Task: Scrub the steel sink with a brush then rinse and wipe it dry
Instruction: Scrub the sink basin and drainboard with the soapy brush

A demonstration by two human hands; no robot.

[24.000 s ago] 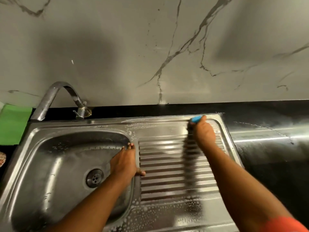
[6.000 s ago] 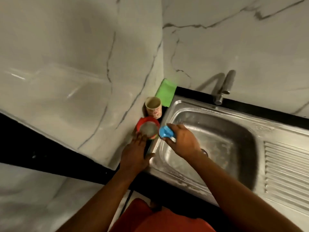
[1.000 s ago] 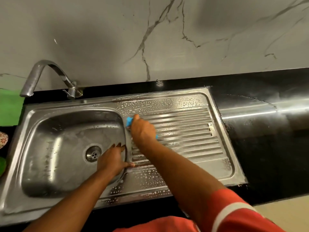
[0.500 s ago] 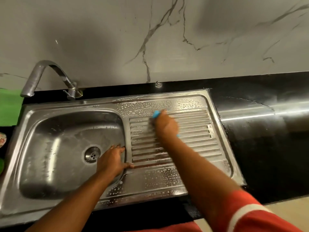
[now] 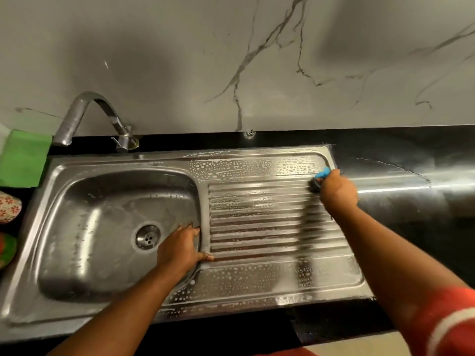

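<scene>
Two bare hands work over a steel sink [image 5: 123,314] set in a black counter [image 5: 411,150] below a marble-veined wall [image 5: 180,60]. The right hand [image 5: 338,191] curls its fingers round a blue-handled brush [image 5: 320,179], whose dark bristle end sits just left of the knuckles, pressed on the far right corner of the ribbed drainboard [image 5: 264,222]. Soap bubbles dot the flat margins beyond and nearer than that grip, and the ribs to its left look wet and streaked. The left hand [image 5: 181,246] grips the ridge between basin and drainboard, fingers hooked over into the basin side and thumb lying along the drainboard edge. Just left of this hand lies the round drain [image 5: 147,237] in the basin floor. Farther left and beyond, a curved steel tap [image 5: 84,114] arches over the basin's far rim. At the left edge of the view sit a green cloth [image 5: 23,160] and a floral-patterned cup [image 5: 9,206], partly cut off.
</scene>
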